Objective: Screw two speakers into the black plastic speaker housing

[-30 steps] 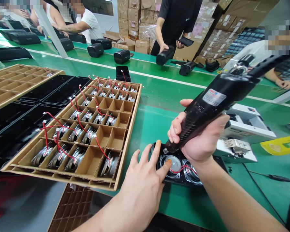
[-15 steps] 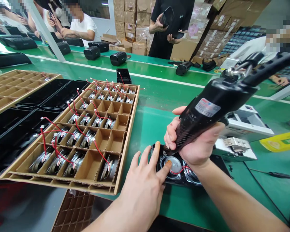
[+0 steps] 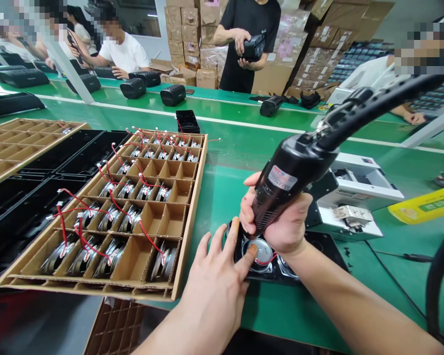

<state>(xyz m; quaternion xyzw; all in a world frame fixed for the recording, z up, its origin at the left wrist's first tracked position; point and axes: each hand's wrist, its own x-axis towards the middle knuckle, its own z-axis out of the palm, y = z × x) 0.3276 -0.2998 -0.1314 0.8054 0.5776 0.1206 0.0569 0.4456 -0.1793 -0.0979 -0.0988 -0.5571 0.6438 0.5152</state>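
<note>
My right hand is wrapped round a black electric screwdriver, tilted with its lower end down at the black speaker panel. The tool's tip is hidden behind my fingers. Spread out on the panel's left end, my left hand has its thumb against a round speaker driver with a red wire. A second driver in the panel is partly covered by my right wrist. To the left stands a cardboard divider tray of wired drivers, some cells empty.
Right of my hands are a white-and-grey machine, a yellow packet, a thin screwdriver and small dark screws. Finished-looking black speakers line the green bench. Across it, a person in black holds a speaker.
The view has shifted slightly, and the electric screwdriver stands more upright over the panel. My left hand keeps its place there. The person across now has both hands on one black speaker.
</note>
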